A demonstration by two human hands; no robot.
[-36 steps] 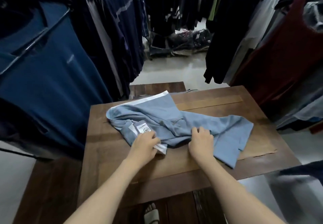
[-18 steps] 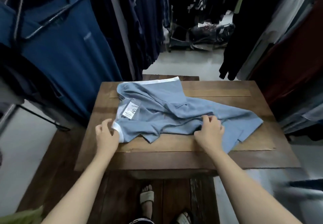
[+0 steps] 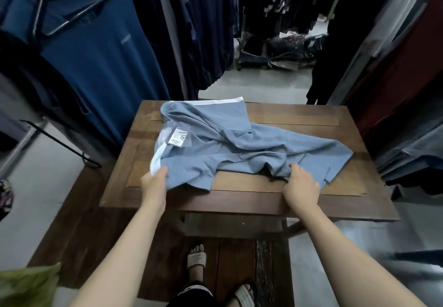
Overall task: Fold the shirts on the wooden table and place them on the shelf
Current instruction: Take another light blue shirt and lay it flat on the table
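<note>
A light blue shirt (image 3: 230,143) with white trim and a paper tag (image 3: 178,137) lies crumpled across the wooden table (image 3: 239,198). My left hand (image 3: 155,183) grips the shirt's near left corner by the white collar edge. Over on the right, my right hand (image 3: 300,184) grips a bunched fold along the near edge. No shelf is in view.
Racks of hanging clothes close in on both sides: blue shirts (image 3: 96,50) at left, dark and red garments (image 3: 395,54) at right. Bagged items (image 3: 282,50) lie on the floor beyond the table. My sandalled feet (image 3: 196,258) stand below the table's near edge.
My left hand slid from the middle of the shirt to its near left corner, spreading the cloth leftward. My right hand stayed on the near edge and shifted slightly right.
</note>
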